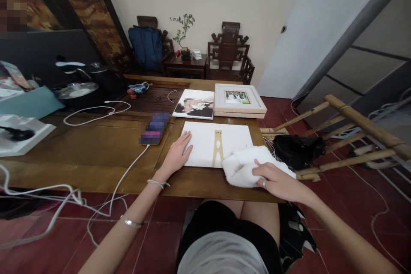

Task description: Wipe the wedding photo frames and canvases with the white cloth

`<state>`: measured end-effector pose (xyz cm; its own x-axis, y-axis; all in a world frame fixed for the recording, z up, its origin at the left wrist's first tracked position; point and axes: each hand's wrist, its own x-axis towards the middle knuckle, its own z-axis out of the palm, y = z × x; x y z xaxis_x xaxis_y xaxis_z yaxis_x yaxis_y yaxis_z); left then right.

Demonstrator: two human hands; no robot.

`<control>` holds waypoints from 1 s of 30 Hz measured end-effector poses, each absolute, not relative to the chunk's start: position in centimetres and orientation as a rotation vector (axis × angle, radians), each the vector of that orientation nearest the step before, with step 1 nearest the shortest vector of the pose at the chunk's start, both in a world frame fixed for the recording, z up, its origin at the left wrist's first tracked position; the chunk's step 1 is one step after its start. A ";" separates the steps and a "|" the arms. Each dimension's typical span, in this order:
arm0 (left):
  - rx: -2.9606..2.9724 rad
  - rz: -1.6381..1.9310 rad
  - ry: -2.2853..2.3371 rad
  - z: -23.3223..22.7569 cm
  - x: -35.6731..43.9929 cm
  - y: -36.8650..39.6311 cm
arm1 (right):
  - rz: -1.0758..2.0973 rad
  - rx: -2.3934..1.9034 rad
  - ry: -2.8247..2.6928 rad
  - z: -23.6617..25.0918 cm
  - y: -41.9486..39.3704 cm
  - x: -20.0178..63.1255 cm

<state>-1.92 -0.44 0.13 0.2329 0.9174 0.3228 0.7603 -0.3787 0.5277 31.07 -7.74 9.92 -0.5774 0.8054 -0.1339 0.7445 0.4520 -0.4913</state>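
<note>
A white board (pixel 205 139) lies face down on the wooden table (pixel 96 154), with a wooden stand piece (pixel 217 147) on its back. My left hand (pixel 176 154) rests flat on the board's left edge, fingers spread. My right hand (pixel 276 180) presses on a white cloth (pixel 244 165) that lies over the board's near right corner and the table edge.
Behind the board lie a photo print (pixel 195 103) and a framed picture (pixel 239 99). A phone (pixel 154 128) with a white cable (pixel 128 171) sits to the left. Pots, papers and more cables crowd the left side. A bamboo rack (pixel 346 137) stands at the right.
</note>
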 end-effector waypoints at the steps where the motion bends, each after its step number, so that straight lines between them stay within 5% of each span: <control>1: 2.255 0.864 1.577 0.1 -1.9 -0.4 | 0.838 -1.337 -2.595 10.1 -7.3 31.3; 13: 2.265 0.841 1.584 0.1 -2.0 -0.4 | 0.600 -1.407 -2.121 6.3 5.3 24.8; 25: 2.262 0.858 1.575 -0.1 -2.0 -0.3 | 0.691 -0.931 -2.673 7.8 -7.9 21.8; 30: 2.263 0.865 1.573 -0.1 -2.0 -0.3 | 0.836 -0.867 -2.726 8.6 -6.1 24.7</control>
